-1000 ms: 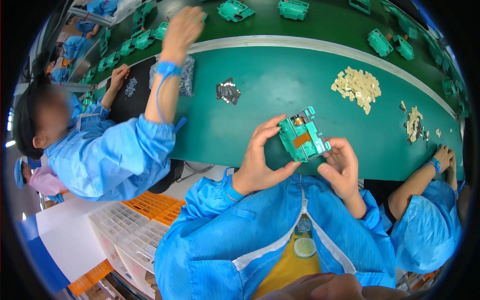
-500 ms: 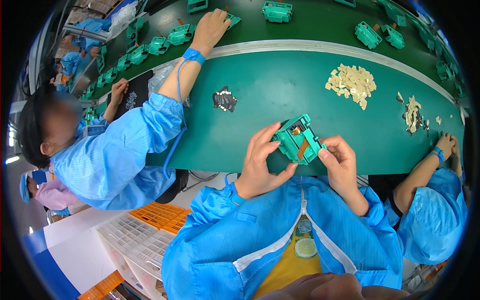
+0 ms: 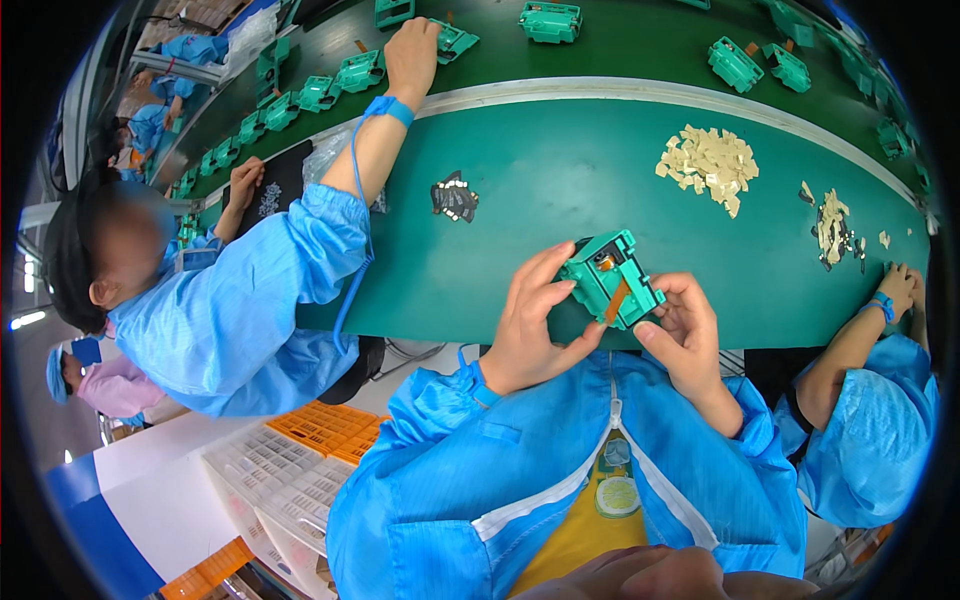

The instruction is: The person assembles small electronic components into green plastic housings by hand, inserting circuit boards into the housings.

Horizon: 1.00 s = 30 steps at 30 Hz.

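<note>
A green plastic housing (image 3: 598, 285) is held tilted over the near edge of the bench, in front of my chest. An orange-brown flat ribbon (image 3: 617, 300) runs across its face, below a small copper-coloured round part (image 3: 605, 262). My left hand (image 3: 535, 330) grips the housing from the left, with fingers along its side and thumb at its lower corner. On the right, my right hand (image 3: 687, 335) has its fingers behind the housing's right corner and its thumb just beneath that corner. Its fingertips are partly hidden.
On the green bench (image 3: 560, 160) lie a pile of cream-coloured pieces (image 3: 708, 168), a small black pile (image 3: 455, 197) and a mixed pile (image 3: 832, 228). Beyond a pale rail, similar housings (image 3: 550, 22) stand on a dark green belt. Co-workers sit left (image 3: 230, 300) and right (image 3: 860, 420).
My right thumb has slid down off the housing's right edge. The housing has shifted slightly in my hands. The left co-worker's hand has drawn left from a housing on the belt.
</note>
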{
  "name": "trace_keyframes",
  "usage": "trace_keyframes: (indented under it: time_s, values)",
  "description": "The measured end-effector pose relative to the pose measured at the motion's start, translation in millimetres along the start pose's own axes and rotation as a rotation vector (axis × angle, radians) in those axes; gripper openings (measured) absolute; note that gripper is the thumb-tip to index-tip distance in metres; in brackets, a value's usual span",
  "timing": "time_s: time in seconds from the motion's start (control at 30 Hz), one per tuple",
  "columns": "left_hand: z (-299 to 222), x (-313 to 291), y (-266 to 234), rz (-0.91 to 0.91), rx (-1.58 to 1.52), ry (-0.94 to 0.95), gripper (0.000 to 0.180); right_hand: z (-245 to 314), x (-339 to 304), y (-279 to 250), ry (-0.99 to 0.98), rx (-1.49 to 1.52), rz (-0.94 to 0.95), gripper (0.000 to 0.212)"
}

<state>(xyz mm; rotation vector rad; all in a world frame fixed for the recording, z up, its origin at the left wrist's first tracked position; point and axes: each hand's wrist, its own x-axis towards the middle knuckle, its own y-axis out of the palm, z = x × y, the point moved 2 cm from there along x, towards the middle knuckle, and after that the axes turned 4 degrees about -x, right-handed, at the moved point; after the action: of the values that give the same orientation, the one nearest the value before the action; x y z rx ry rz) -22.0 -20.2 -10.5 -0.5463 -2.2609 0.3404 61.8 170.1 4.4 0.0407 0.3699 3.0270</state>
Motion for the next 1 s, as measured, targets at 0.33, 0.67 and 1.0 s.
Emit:
trace_keyframes:
  time_s: [0.33, 0.67, 1.0]
  values:
    - [-2, -2, 1, -0.012, 0.032, 0.053, 0.083, -2, -5, 5, 0.041, -0.028, -0.038, 0.042]
    - [-5, -3, 0, 0.035, -0.181, -0.271, 0.079, -2, -6, 6, 0.093, 0.159, -0.07, 0.033]
    - [-11, -9, -2, 0.041, -0.15, -0.488, 0.084, -5, -1, 15, 0.075, 0.092, -0.07, 0.036]
